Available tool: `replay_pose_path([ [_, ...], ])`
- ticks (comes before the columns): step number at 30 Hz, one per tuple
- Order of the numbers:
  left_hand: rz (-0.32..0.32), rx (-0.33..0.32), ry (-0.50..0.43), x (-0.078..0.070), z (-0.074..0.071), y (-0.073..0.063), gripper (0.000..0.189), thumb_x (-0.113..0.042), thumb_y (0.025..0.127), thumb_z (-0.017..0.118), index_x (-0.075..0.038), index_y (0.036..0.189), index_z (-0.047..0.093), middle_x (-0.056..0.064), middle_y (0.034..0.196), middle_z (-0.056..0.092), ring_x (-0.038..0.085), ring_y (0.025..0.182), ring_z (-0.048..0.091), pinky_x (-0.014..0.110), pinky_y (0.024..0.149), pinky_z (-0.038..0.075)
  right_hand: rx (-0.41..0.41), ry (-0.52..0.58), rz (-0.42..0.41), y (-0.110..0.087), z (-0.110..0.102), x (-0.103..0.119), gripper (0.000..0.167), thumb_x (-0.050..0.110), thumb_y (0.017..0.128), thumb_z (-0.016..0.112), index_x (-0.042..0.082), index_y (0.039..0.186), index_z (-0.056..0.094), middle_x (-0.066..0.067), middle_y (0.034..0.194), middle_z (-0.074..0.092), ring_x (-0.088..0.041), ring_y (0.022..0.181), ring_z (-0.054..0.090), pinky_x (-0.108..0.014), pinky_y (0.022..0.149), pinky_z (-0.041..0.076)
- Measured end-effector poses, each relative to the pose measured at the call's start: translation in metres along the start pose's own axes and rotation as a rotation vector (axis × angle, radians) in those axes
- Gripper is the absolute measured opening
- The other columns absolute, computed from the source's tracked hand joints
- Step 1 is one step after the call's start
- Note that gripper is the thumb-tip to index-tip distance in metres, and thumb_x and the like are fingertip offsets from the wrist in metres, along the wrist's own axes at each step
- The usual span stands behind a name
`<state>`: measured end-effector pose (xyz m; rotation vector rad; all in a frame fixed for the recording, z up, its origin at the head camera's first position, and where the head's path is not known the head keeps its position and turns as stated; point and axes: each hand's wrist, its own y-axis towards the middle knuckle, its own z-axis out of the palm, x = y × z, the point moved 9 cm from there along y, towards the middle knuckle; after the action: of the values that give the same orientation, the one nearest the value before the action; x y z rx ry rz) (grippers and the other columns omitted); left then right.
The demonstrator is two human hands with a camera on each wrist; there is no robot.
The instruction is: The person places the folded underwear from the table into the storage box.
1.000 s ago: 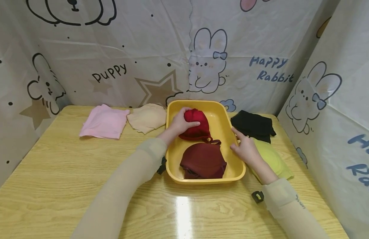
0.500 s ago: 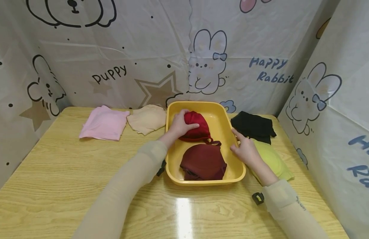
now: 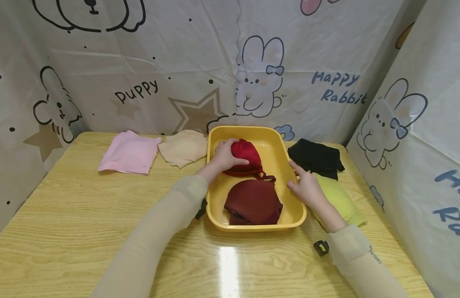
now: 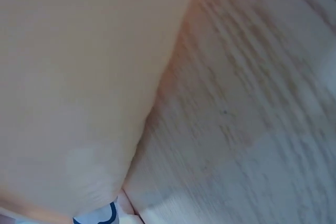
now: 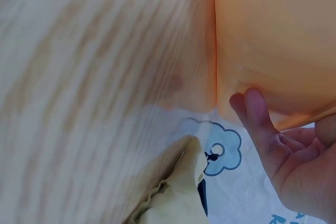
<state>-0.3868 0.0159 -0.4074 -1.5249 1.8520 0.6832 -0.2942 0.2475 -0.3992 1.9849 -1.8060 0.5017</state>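
Observation:
In the head view a yellow plastic tub [image 3: 272, 147] holds a folded bright red bra [image 3: 251, 154] at its far end and a folded maroon bra [image 3: 254, 200] at its near end. My left hand [image 3: 227, 156] grips the red bra from its left side, thumb across the top; its other fingers are partly hidden. My right hand [image 3: 305, 182] holds the tub's right wall, thumb over the rim. In the right wrist view, fingers of the right hand [image 5: 299, 166] lie at the tub's outer wall [image 5: 273, 40]. The left wrist view shows mostly tub wall [image 4: 79, 77] and tabletop.
Left of the tub lie a pink folded garment [image 3: 130, 153] and a beige one [image 3: 184, 147]. To its right are a black folded garment [image 3: 314, 157] and a yellow-green one [image 3: 339, 200]. A printed curtain [image 3: 140, 54] encloses the wooden table [image 3: 84, 231] at the back and sides.
My left hand has shifted slightly toward me on the red bra, its thumb now lower across it. The right hand and the tub stay in place.

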Motion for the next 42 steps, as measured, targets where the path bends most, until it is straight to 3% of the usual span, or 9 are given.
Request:
replay_pose_path([
  [10,0.019,0.025,-0.035,-0.004,-0.006,-0.005,0.070,-0.032,0.077,0.078,-0.011,0.136,0.047,0.014,0.133,0.046,0.029,0.122,0.039,0.040,0.106,0.036,-0.008,-0.018,-0.016,0.001,0.001,0.003,0.062,0.009,0.085,0.056,0.005,0.144,0.037,-0.023,0.109,0.061,-0.019,0.064,0.060,-0.026,0.053,0.048],
  [15,0.069,0.044,-0.047,-0.010,-0.011,-0.009,0.068,-0.028,0.079,0.076,-0.009,0.137,0.046,0.011,0.134,0.049,0.027,0.120,0.043,0.039,0.106,0.036,-0.002,-0.022,-0.015,0.000,0.003,0.004,0.063,0.009,0.085,0.056,0.005,0.145,0.036,-0.023,0.109,0.061,-0.017,0.060,0.057,-0.025,0.052,0.047],
  [25,0.165,0.032,-0.030,-0.029,-0.031,-0.027,0.065,-0.021,0.081,0.075,-0.010,0.137,0.045,0.013,0.139,0.048,0.029,0.126,0.044,0.041,0.108,0.035,-0.011,-0.046,-0.027,-0.002,0.002,0.004,0.062,0.010,0.086,0.056,0.005,0.144,0.037,-0.022,0.095,0.065,-0.017,0.056,0.053,-0.025,0.051,0.045],
  [32,0.213,0.047,-0.021,-0.041,-0.041,-0.041,0.064,-0.024,0.082,0.073,-0.012,0.138,0.044,0.013,0.138,0.047,0.030,0.128,0.042,0.042,0.107,0.036,-0.018,-0.029,-0.020,-0.005,0.001,0.002,0.061,0.008,0.086,0.056,0.004,0.144,0.037,-0.025,0.104,0.063,-0.018,0.061,0.059,-0.026,0.051,0.047],
  [42,0.285,0.002,-0.008,-0.052,-0.068,-0.064,0.066,-0.029,0.081,0.074,-0.015,0.139,0.044,0.008,0.137,0.048,0.025,0.128,0.043,0.043,0.107,0.035,-0.013,-0.030,-0.020,-0.003,-0.001,0.004,0.062,0.008,0.086,0.055,0.005,0.145,0.036,-0.024,0.107,0.063,-0.018,0.063,0.060,-0.026,0.052,0.048],
])
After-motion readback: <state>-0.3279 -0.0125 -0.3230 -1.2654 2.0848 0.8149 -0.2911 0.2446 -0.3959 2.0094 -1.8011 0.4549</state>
